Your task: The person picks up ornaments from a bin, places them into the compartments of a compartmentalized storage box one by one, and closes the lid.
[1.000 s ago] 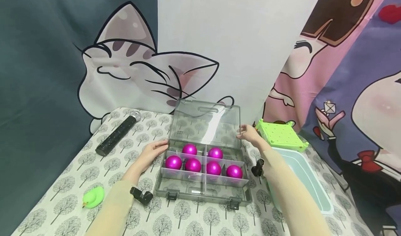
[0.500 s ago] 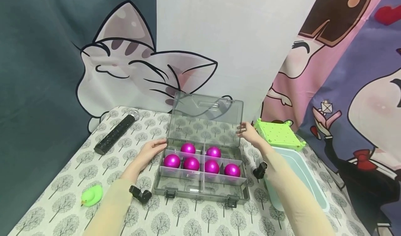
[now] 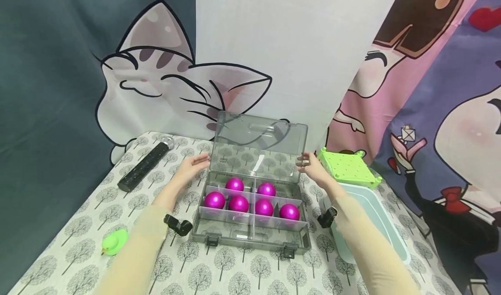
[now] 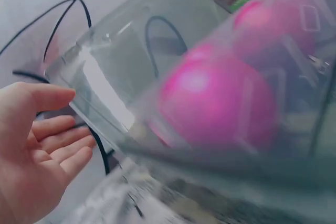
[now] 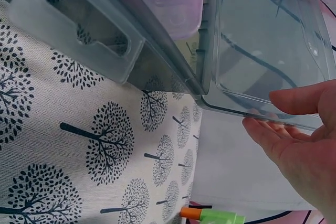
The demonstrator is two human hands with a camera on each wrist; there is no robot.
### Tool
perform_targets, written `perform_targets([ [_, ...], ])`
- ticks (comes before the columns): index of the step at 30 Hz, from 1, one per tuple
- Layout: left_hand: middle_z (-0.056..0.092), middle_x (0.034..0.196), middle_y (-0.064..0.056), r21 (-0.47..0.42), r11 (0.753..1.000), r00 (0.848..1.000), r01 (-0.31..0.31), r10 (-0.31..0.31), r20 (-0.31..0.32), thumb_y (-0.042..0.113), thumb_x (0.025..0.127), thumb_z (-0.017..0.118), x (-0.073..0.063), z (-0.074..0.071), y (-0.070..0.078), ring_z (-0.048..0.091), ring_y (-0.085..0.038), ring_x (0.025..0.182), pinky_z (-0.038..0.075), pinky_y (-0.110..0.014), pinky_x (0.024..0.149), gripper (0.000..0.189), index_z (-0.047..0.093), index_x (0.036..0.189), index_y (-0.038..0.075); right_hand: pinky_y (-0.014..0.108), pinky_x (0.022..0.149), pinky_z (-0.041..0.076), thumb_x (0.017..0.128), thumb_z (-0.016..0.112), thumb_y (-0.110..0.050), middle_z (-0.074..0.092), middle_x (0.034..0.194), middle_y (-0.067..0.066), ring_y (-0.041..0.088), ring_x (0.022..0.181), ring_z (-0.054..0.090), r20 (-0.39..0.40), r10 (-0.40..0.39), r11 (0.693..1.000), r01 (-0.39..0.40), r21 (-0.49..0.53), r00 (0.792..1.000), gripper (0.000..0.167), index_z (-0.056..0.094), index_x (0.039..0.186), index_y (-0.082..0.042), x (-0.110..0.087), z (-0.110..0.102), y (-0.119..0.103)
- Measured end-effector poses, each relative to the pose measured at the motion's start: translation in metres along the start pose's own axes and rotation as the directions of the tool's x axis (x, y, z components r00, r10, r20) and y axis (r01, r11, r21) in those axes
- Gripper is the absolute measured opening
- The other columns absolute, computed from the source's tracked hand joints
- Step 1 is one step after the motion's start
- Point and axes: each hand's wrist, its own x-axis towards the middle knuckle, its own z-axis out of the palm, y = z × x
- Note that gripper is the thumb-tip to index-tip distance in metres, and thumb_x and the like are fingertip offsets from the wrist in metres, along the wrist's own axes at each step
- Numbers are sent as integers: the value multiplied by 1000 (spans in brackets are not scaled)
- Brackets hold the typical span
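Grey transparent case (image 3: 250, 243) sits mid-table, its near side carrying 2 dark latches (image 3: 289, 251); its lid (image 3: 239, 132) stands raised at the far side, leaning back. Inside, 6 magenta balls (image 3: 238, 204): 2 in the far row, 4 in the middle row, with clear dividers (image 3: 250, 217) between. Left hand (image 3: 190, 169) is at the lid's left edge, unclenched, fingers loosely extended and holding nothing; in the left wrist view the thumb tip meets the edge outline, contact uncertain. Right hand (image 3: 313, 167) is at the opposite edge: in the right wrist view the edge runs between thumb, on the inner side, and fingers, on the outer side. Cannot tell whether it pinches the lid or only supports it. Each wrist bears 1 black camera (image 3: 178, 225); both sleeves (image 3: 135, 247) are cream. Surroundings: black microphone (image 3: 143, 166) with silver head, lying at an angle left of the case; green toy duck (image 3: 115, 242) nearer the left sleeve; pale blue basin (image 3: 391, 226) to the right, just in front of a lime-green perforated rack (image 3: 348, 169). Tablecloth (image 3: 223, 274): tree print. Backdrop (image 3: 250, 34): cartoon cat at left.
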Motion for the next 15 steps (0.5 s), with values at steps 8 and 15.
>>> perform_targets([
  [8, 34, 153, -26, 38, 999, 999, 16, -17, 28, 19, 99, 55, 13, -7, 32, 33, -39, 143, 22, -50, 122, 62, 28, 149, -7, 54, 111, 41, 92, 47, 11, 31, 145, 37, 52, 135, 37, 8, -6, 1000, 6, 30, 1000, 63, 13, 144, 16, -8, -2, -2],
  [15, 25, 157, -26, 45, 997, 996, 55, -58, 72, 20, 98, 55, 23, -13, 43, 24, -40, 147, 17, -52, 123, 69, 19, 152, -6, 55, 113, 37, 91, 49, 11, 30, 147, 37, 52, 138, 32, 11, 1, 1000, -1, -1, 1000, 65, 12, 145, 15, -16, -3, -9],
])
